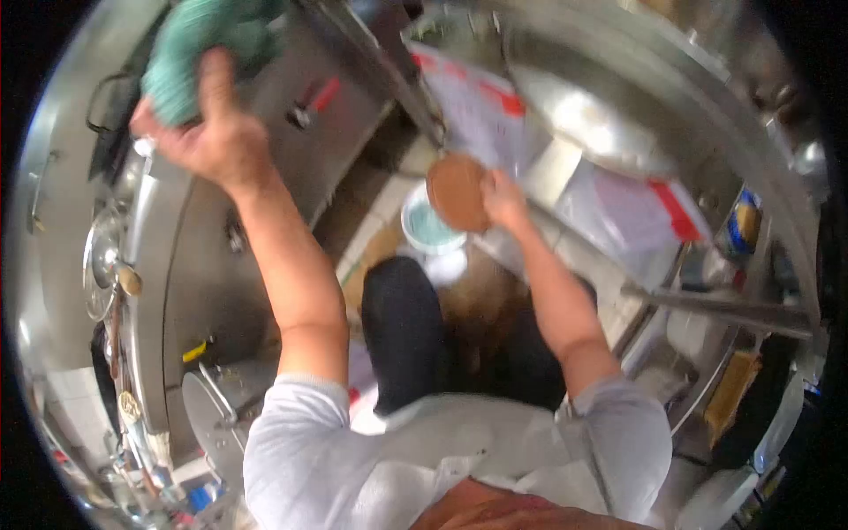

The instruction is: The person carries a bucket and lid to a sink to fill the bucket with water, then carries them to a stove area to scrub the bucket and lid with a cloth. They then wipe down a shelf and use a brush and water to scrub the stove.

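Down low, a pale bucket [430, 231] as the marker. Right over its rim, touching or nearly so: a brown round disc [457, 191], tilted, gripped at its right edge by the right hand [503, 200]. Fingers [491, 187] closed on that edge; thumb hidden, depth of grip impossible to tell. Looks stiff and flat, probably light. Possibly damp or greasy in a kitchen like this, so likely slippery at the rim. Best held by the edge, fingers under and thumb on top, or carried on a flat palm.

Far up and left of the bucket: left hand [210, 132] raised high, thumb stretched upward, fingers sunk into a green cloth [201, 46]. Soft, bunched, limp, surely light. Gives under any squeeze, so no wrong spot to grab. Pressed to the steel cabinet [221, 265] or just in front of it; cannot tell which.

Up and right of the bucket: a big steel basin [579, 119], wide and shiny. Between basin and bucket, white sheets with red patches [481, 97]. Just below the bucket, a dark trouser leg [402, 331], the person's own, close in. Well right of the bucket, a steel shelf edge [715, 305] jutting across, beside the right forearm. Tight corridor around the bucket, with steel on both sides and little elbow room.
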`<state>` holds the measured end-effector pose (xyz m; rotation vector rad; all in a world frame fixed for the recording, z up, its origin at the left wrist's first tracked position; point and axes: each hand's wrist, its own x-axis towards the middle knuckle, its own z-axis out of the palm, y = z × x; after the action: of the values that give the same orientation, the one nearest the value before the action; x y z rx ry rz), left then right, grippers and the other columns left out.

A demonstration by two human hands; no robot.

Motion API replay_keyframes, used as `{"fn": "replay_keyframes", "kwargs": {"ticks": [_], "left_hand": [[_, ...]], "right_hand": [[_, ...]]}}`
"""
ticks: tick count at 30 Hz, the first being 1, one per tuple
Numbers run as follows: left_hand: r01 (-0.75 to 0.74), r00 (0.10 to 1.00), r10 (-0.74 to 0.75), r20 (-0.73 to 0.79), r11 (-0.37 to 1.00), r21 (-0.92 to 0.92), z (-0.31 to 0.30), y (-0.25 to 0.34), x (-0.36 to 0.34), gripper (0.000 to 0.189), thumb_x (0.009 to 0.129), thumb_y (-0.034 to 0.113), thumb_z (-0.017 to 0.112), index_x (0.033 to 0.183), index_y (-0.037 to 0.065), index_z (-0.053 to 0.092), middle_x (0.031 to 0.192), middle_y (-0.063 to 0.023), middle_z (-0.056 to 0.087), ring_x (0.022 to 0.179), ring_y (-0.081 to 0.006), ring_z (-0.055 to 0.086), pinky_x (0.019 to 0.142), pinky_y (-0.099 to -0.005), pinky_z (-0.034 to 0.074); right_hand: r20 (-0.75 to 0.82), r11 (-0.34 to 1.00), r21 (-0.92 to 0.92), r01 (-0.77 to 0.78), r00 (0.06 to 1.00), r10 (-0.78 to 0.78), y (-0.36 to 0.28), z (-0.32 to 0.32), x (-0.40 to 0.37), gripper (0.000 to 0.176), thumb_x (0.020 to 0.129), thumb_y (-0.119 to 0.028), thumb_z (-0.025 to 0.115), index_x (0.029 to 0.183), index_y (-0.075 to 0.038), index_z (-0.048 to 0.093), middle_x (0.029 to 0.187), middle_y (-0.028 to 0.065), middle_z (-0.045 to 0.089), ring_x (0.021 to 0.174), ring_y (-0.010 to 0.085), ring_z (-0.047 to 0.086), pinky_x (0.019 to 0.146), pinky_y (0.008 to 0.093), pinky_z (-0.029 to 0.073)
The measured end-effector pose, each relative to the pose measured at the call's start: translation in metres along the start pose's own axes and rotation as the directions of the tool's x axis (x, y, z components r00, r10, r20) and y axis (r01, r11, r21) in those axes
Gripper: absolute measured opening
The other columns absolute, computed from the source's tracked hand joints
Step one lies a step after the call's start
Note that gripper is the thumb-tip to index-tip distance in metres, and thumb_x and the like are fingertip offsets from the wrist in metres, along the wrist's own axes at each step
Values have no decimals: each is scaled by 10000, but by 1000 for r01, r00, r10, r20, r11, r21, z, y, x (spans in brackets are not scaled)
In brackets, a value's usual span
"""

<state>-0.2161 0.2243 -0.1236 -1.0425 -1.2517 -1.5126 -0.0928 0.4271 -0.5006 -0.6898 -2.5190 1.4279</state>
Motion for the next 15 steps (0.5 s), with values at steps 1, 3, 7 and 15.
{"fn": "replay_keyframes", "kwargs": {"ticks": [1, 3, 7, 15], "left_hand": [[94, 992, -100, -80, 993, -75, 1, 19, -18, 391, 869, -5, 802, 1102, 55, 494, 1128, -107, 671, 953, -194, 676, 865, -315, 549], [275, 961, -274, -14, 961, 17, -23, 30, -64, 411, 884, 26, 800, 1145, 47, 483, 1109, -104, 666, 975, -187, 656, 868, -328, 541], [635, 587, -794, 160, 574, 517, -66, -17, -193, 375, 908, 135, 794, 1202, 42, 580, 1075, -75, 655, 993, -171, 617, 910, -352, 516], [169, -20, -955, 297, 290, 942, -80, -99, -381, 584, 860, 422, 796, 1264, 28, 646, 1125, -217, 722, 1070, -350, 702, 949, -437, 535]], "right_hand": [[28, 999, 18, 39, 999, -40, -6, -11, -1, 288, 957, -220, 558, 1139, -6, 623, 1111, 315, 665, 1042, 506, 629, 899, 555, 501], [-1, 992, 6, 129, 992, -129, 1, -12, 3, 290, 941, -208, 583, 1149, -12, 634, 1105, 303, 669, 1046, 494, 633, 903, 537, 505], [-39, 989, 29, 144, 989, -143, 3, -12, 1, 304, 919, -201, 613, 1158, -16, 645, 1098, 281, 679, 1046, 480, 639, 906, 529, 506], [-80, 960, -227, 166, 979, -188, 1, -7, -6, 240, 926, -191, 594, 1119, -49, 604, 951, 242, 707, 942, 458, 676, 816, 566, 517]]}}
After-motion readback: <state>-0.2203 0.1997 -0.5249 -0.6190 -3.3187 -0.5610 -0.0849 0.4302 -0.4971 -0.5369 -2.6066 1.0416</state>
